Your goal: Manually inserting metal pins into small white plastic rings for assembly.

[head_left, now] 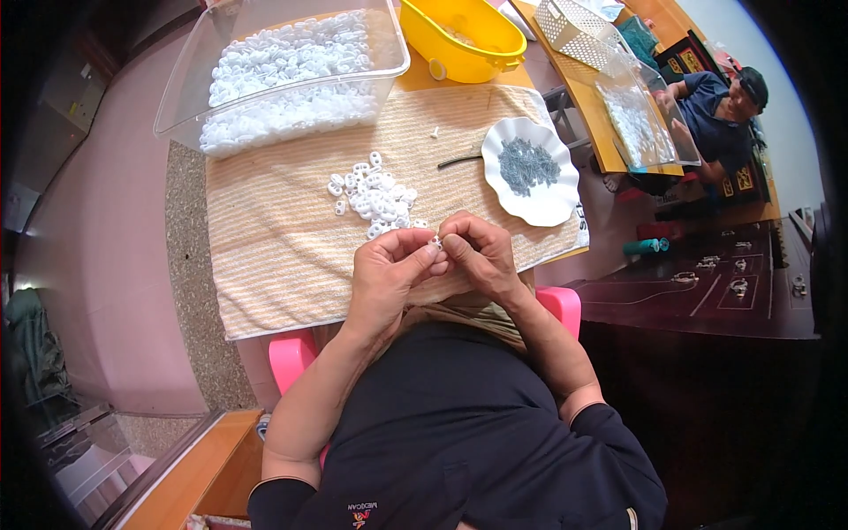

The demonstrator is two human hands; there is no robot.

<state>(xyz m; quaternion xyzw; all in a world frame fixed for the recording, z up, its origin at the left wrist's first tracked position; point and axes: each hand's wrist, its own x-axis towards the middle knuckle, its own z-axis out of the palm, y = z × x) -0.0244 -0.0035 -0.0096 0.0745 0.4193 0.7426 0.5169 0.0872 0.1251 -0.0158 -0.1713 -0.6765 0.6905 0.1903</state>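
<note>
My left hand (pixel 389 272) pinches a small white plastic piece (pixel 436 241) between thumb and fingertips, just over the near edge of the striped cloth. Thumb and forefinger of my right hand (pixel 481 256) are pressed together against the same piece; anything else between them is too small to make out. Just beyond my left fingers lies a loose heap of white two-holed plastic pieces (pixel 380 198). A scalloped white plate (pixel 549 210) at the right bears a pile of thin grey-blue slivers (pixel 527 165). A tiny white part (pixel 434 132) lies alone on the cloth.
A clear bin (pixel 181 115) of similar white pieces stands far left, beside a yellow tub (pixel 477 40). A dark stick (pixel 459 162) touches the plate. Pink chair arms (pixel 558 309) flank me. Another person (pixel 720 110) sits at a separate table at the right with a clear bin (pixel 676 124).
</note>
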